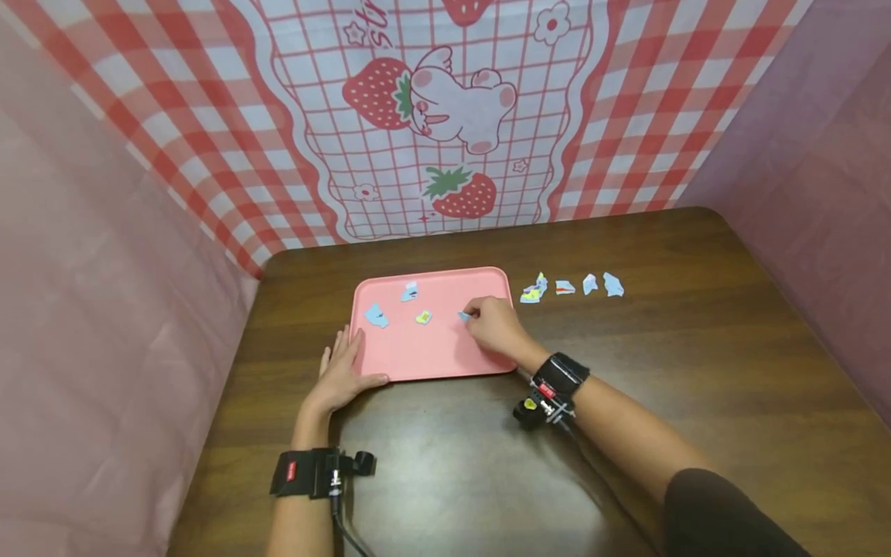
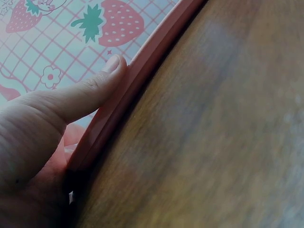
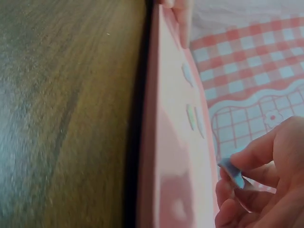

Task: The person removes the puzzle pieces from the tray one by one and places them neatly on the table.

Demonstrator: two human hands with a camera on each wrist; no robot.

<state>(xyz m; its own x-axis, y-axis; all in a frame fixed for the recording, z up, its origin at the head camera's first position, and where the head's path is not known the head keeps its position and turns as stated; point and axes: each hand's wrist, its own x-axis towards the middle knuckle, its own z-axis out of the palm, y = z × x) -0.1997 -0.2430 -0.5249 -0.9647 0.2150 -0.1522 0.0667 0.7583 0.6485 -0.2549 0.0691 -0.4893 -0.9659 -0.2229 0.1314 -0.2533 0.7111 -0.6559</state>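
Over the right part of a pink tray (image 1: 418,360), my right hand (image 1: 496,325) pinches a small blue torn paper piece (image 3: 232,172) between thumb and fingertips. The left hand (image 1: 341,370) rests against the tray's near-left corner, with its fingers stretched along the left side. In the left wrist view the thumb (image 2: 95,90) lies straight along the rim. Three other paper scraps lie on the tray: a light blue one (image 1: 377,316) at left, a blue and white one (image 1: 409,292) at the back, and a yellow one (image 1: 424,317) near the middle.
Right of the tray, several torn paper pieces lie in a row on the wooden table (image 1: 445,464), from a yellow and blue one (image 1: 534,289) to a pale blue one (image 1: 613,285). A strawberry-print cloth (image 1: 445,116) hangs behind. Cables trail from both wrist cameras.
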